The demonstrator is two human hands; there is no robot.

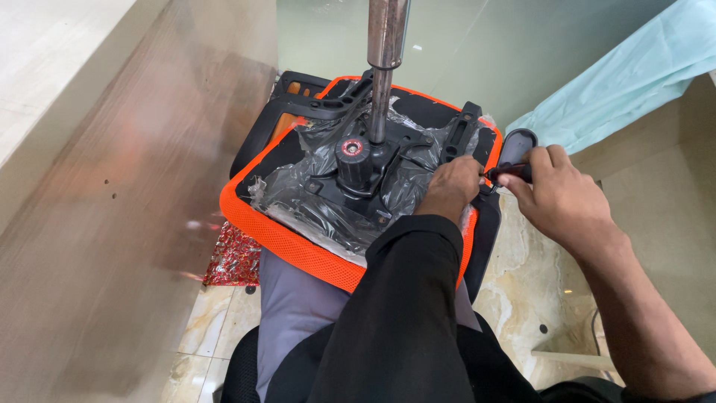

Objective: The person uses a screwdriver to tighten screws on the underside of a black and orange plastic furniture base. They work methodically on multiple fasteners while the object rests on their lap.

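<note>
An upturned office chair seat [291, 242] with an orange mesh rim lies before me, its underside covered in clear plastic wrap [313, 201]. A black metal mechanism [365, 168] with a chrome gas cylinder [384, 45] stands on it. My left hand [451, 186] rests on the right side of the seat's underside beside a black armrest bracket [459, 134]. My right hand [559, 194] is shut on a dark-handled screwdriver [511, 173], whose tip points left toward my left hand. A black armrest pad [516, 143] shows just beyond it.
A reflective brown panel [112, 209] runs along the left. A pale green plastic sheet [634, 75] drapes at the upper right. Marble floor tiles [522, 269] lie below, with a red patterned piece [235, 257] by the seat's left corner.
</note>
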